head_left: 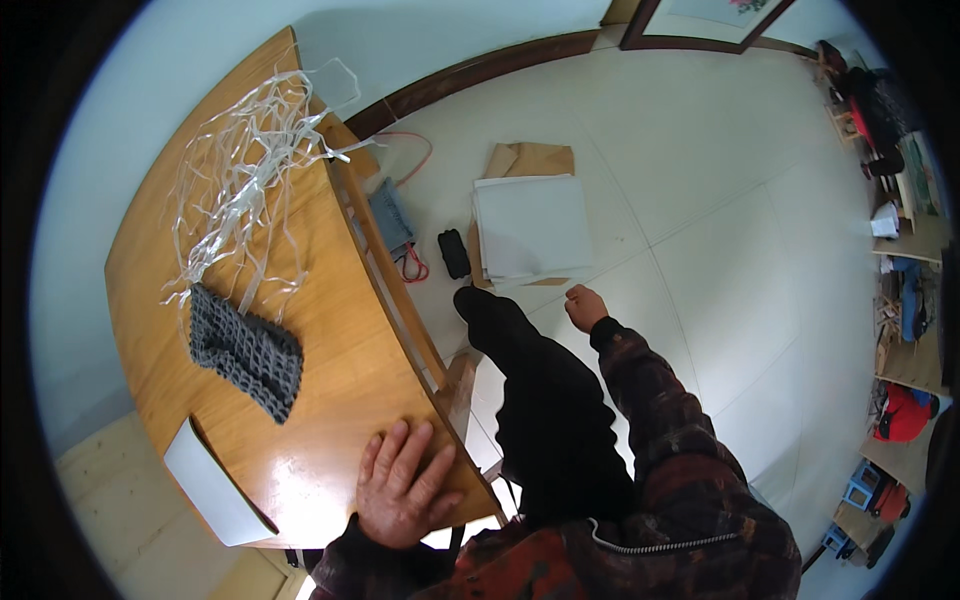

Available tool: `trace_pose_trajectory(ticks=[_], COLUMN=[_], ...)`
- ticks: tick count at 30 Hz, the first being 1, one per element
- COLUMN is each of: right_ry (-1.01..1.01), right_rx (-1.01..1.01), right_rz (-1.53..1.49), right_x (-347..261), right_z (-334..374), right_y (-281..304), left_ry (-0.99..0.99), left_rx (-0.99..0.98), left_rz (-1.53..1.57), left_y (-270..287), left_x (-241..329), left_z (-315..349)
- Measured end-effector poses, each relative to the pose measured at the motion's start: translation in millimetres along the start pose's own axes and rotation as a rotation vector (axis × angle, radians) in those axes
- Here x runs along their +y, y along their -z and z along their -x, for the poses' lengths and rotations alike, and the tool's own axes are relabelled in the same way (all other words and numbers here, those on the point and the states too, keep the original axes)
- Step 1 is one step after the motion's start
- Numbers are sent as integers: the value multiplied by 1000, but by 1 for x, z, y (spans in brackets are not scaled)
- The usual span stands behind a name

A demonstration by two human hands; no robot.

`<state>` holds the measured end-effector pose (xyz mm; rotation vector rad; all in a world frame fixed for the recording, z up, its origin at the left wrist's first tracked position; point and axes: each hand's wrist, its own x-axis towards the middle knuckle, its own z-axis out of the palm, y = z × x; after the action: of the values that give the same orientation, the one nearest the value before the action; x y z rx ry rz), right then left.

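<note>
My left hand [402, 487] lies palm down with its fingers spread on the near edge of a wooden table [340, 410]. It holds nothing. A dark grey knitted piece [245, 352] rests farther up the tabletop, apart from that hand. Beyond it spreads a loose tangle of clear plastic strips [245, 180], some hanging over the table's side. Close to the table's left edge is a flat pale panel [215, 485] with a dark rim. My right hand [585, 307] hangs over the floor beside my leg, fingers curled in, nothing visible in it.
On the tiled floor, a stack of white sheets [532, 228] lies over brown paper [530, 160]. A black pouch [453, 254] sits beside it, near a blue denim bag [391, 215] with red cord. Cluttered shelves [910, 365] line the right. A framed picture [705, 22] stands at the far wall.
</note>
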<state>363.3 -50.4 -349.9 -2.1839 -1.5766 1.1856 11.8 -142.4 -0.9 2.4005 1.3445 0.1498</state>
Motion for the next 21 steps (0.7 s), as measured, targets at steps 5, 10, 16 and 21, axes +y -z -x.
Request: trace_pose_trajectory(ticks=[5, 10, 16, 21], right_ry=[65, 159, 399, 515], right_rx=[-67, -216, -237, -132], right_rz=[270, 563, 981, 984], right_x=[-37, -63, -44, -21], right_z=[-76, -116, -113, -117], right_y=[-11, -16, -44, -58], left_ry=[-9, -43, -12, -26], left_rx=[-53, -37, 3, 11], left_rz=[-21, -50, 43, 88], left_y=[-5, -6, -10, -9], left_x=[0, -3, 0, -1], left_z=[9, 11, 7, 2])
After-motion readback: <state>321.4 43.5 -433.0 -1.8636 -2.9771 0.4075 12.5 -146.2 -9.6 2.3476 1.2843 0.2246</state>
